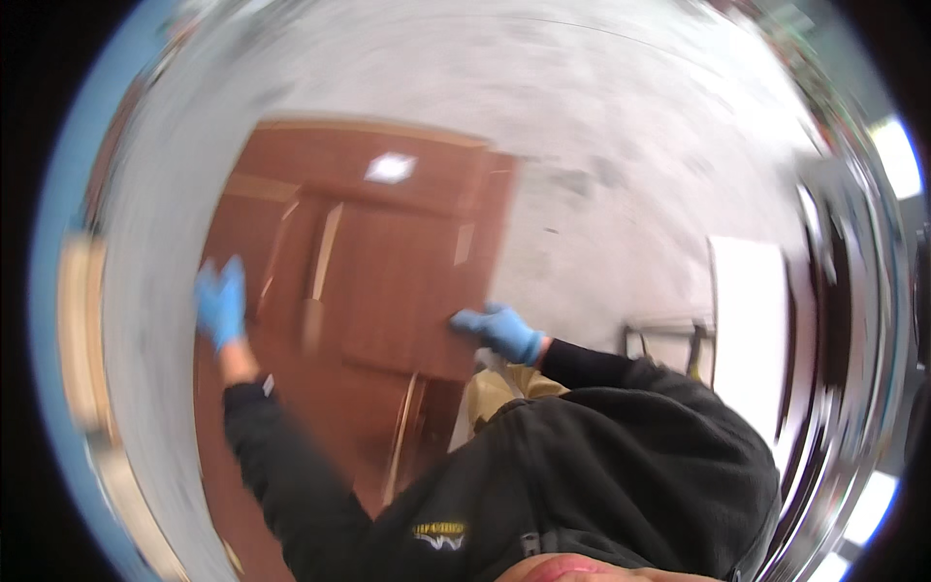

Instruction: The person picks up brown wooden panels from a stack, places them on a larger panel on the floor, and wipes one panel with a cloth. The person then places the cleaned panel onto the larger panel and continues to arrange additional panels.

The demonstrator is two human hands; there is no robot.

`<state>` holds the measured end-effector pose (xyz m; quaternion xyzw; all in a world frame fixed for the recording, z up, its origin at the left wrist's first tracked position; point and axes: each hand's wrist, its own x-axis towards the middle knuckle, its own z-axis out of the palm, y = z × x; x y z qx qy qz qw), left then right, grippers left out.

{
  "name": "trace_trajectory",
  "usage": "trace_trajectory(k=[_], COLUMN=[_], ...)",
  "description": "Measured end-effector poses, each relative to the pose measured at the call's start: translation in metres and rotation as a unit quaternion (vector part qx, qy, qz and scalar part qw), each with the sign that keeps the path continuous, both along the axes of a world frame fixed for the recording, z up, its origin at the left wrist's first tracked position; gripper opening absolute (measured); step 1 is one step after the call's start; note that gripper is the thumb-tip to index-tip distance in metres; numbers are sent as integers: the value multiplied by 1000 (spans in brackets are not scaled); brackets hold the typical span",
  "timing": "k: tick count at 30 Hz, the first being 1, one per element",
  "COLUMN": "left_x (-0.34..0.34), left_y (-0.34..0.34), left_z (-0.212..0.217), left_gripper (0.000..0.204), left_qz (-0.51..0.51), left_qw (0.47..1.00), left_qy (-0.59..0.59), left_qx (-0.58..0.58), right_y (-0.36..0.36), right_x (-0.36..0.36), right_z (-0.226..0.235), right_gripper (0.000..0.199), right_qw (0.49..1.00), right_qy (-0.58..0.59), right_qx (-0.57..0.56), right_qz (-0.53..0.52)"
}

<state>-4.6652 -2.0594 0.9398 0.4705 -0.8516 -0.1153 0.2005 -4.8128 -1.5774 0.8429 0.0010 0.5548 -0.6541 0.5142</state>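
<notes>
Several reddish-brown wooden boards [398,262] of different sizes lie overlapping in a pile on the floor in front of me, some with pale edges. My right hand [502,332], in a blue glove, is closed on the right edge of an upper brown board. At the pile's left side is my left hand [221,303], also gloved in blue. Its fingers are spread apart over the edge of the boards, and whether it touches them is hard to see. The picture is smeared by motion.
Grey concrete floor [621,116] surrounds the pile. To the right stand a white panel [747,320], a dark metal frame [669,335] and a blurred row of upright boards [824,310]. Pale wooden pieces [82,330] are along the far left.
</notes>
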Motion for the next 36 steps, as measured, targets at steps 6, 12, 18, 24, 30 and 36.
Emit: trace_trajectory(k=[6, 12, 18, 24, 30, 36], left_x=[13, 3, 8, 0, 6, 8], left_y=[-157, -200, -152, -90, -24, 52], left_z=[-21, -57, -35, -25, -31, -36], left_gripper=[107, 97, 96, 105, 95, 62], left_qz=[25, -155, -218, -137, -164, -312], left_qw=[980, 987, 970, 970, 968, 939], left_qy=[-187, -38, -107, -199, -184, -134], left_qx=[-56, 26, 1, 27, 47, 51], right_y=[3, 3, 9, 30, 29, 7], right_x=[-4, 2, 3, 4, 15, 18], right_z=[22, 36, 25, 24, 36, 17], right_gripper=[39, 33, 37, 38, 46, 41], right_qw=[998, 999, 996, 998, 991, 997], right_qy=[12, -21, -75, -45, -55, 58], right_qx=[50, 30, -34, -30, -113, 53], right_qz=[20, -8, -24, -23, -54, -13])
